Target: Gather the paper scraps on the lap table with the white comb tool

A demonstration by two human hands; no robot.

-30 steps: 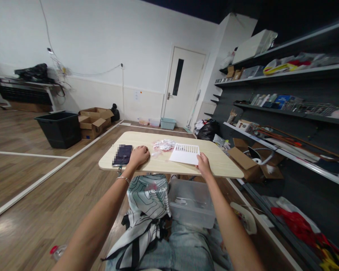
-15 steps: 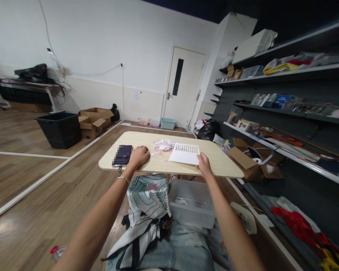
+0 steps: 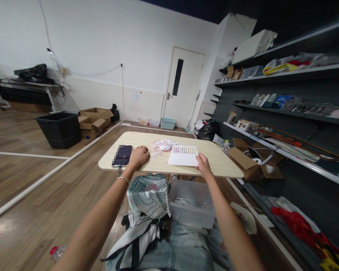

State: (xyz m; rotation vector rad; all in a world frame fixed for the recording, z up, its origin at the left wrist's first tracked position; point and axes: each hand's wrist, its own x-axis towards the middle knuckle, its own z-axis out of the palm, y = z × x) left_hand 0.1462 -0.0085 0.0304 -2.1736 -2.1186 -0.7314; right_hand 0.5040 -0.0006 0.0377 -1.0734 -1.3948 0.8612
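Observation:
A white sheet [image 3: 183,156] with a row of cut slots along its far edge lies on the light wooden table [image 3: 223,165]. My right hand [image 3: 203,164] pinches the sheet's near right corner. My left hand [image 3: 138,155] rests curled on the table, beside a dark phone [image 3: 122,154] at its left. A small heap of white and pink paper scraps [image 3: 164,144] sits just beyond the sheet, between my hands.
Under the table stand a clear plastic bin [image 3: 191,202] and a patterned bag [image 3: 147,203]. Shelves [image 3: 285,109] full of goods line the right wall, with cardboard boxes [image 3: 247,160] on the floor. A black bin [image 3: 60,128] and boxes [image 3: 93,121] stand far left.
My right hand has drawn the white sheet slightly to the left and nearer. My left hand has stayed where it was.

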